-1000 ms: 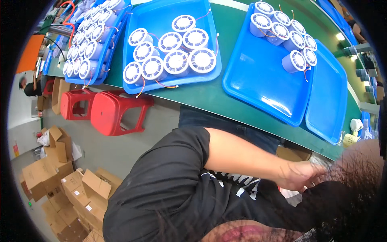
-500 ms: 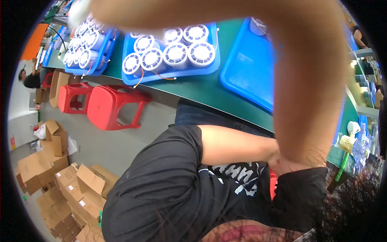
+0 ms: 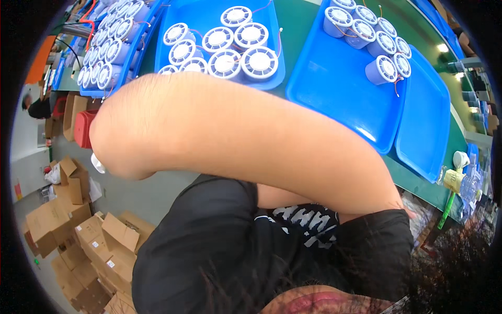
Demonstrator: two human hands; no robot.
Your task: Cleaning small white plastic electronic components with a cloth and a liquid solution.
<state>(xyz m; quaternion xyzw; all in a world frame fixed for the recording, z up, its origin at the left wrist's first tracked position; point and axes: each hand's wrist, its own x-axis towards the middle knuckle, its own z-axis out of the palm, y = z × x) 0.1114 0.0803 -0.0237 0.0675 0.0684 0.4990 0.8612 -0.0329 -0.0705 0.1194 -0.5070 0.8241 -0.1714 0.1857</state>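
My right arm sweeps across the view from the right sleeve to the left. My right hand [image 3: 123, 131] is bent down at the wrist, left of the middle tray. Its fingers are hidden, and a small white thing [image 3: 97, 163] shows at its lower edge; I cannot make out what it is. Behind that arm my left forearm [image 3: 280, 196] runs to the right, with the hand hidden except perhaps a small skin-toned patch past the right sleeve. Pale lilac cylinders [image 3: 225, 64] with white slotted round caps and thin wires stand in the blue middle tray [image 3: 162, 39].
More cylinders [image 3: 361, 31] fill the far part of the right blue tray [image 3: 334, 89]. Another blue tray [image 3: 426, 118] lies beside it on the green table [image 3: 280, 10]. Crowded cylinders [image 3: 107, 73] stand at far left. Cardboard boxes [image 3: 102, 238] and a red stool [image 3: 83, 128] are on the floor.
My right arm has come down and toward me, uncovering the right trays and now covering the near edge of the middle one. My left forearm has slipped further behind it.
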